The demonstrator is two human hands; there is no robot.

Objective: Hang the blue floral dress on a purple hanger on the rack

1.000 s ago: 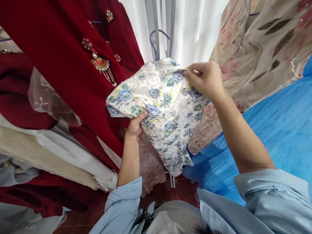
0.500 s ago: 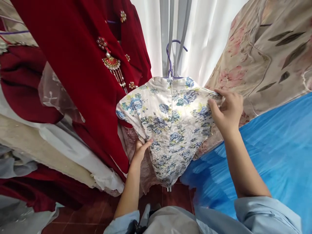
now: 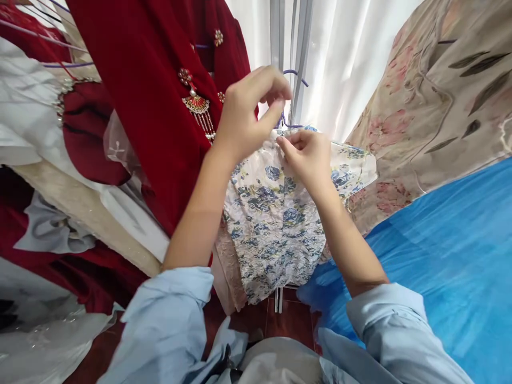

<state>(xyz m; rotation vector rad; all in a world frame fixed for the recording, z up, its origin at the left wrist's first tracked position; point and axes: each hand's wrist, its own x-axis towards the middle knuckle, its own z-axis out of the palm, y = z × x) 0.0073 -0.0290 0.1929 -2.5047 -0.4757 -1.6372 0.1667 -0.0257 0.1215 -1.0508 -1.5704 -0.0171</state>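
While our two hands meet at the neckline, we list the holdings from there outward. Right hand point(image 3: 306, 160): thumb and fingertips drawn close together, pinching the collar of the flowered dress point(image 3: 262, 229) by its middle seam. Left hand point(image 3: 252, 114): raised just above the collar, fingers curled toward the thumb, slightly blurred; whether it grips anything, we cannot tell.

Flowered dress: white with blue blooms, hanging upright between our forearms, a purple hanger point(image 3: 296, 72) rising from its neck. Its right shoulder and short sleeve lie spread; our left arm covers the other.

State of work, as we judge it: dress on hanger, done; collar work in hand, apparently unfinished. Our hands cover the neckline, so we cannot say whether any fastening there is closed.

Behind: grey posts point(image 3: 277, 32) and a white curtain point(image 3: 340, 58). To our left: a red dress point(image 3: 132, 90) with a beaded tassel point(image 3: 197, 104). To our right: a beige flowered garment point(image 3: 436, 114), near a blue skirt point(image 3: 448, 256). Below: a reddish tiled floor point(image 3: 296, 317).
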